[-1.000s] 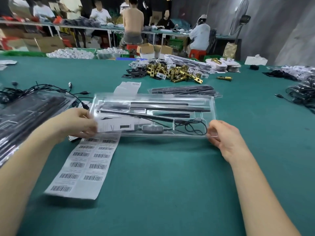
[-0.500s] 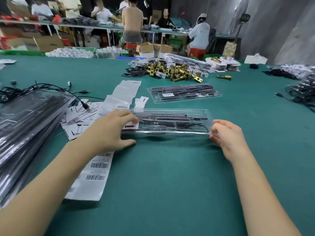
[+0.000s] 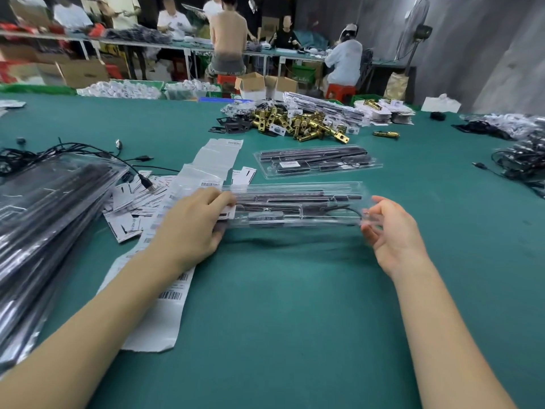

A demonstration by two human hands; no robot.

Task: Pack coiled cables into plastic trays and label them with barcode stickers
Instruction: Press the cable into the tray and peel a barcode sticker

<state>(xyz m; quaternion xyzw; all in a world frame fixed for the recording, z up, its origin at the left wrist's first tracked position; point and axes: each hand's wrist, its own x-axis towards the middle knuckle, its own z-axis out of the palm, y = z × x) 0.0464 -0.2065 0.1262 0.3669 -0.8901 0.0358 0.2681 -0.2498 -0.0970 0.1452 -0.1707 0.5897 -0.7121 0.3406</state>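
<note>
A clear plastic tray [image 3: 295, 206] with black bars and a coiled black cable inside lies lengthwise over the green table [image 3: 280, 305] in front of me. My left hand [image 3: 193, 224] grips its left end, fingers on top over a white label and thumb underneath. At the tray's right end my right hand [image 3: 393, 231] is blurred, with its fingers spread and relaxed and holding nothing. A long sheet of barcode stickers [image 3: 165, 302] runs under my left forearm. Farther back lies a second packed tray [image 3: 318, 163] with a label on it.
A stack of filled trays [image 3: 44, 219] fills the left edge. Loose black cables [image 3: 67, 150] and white cards [image 3: 135, 199] lie beside it. Brass latches [image 3: 300, 125] are piled at the back, more cables [image 3: 522, 160] at the right. People work at benches behind.
The tray has tipped from facing me to lying flat and low. My left hand slid onto its left end. My right hand has let go of the right end and opened.
</note>
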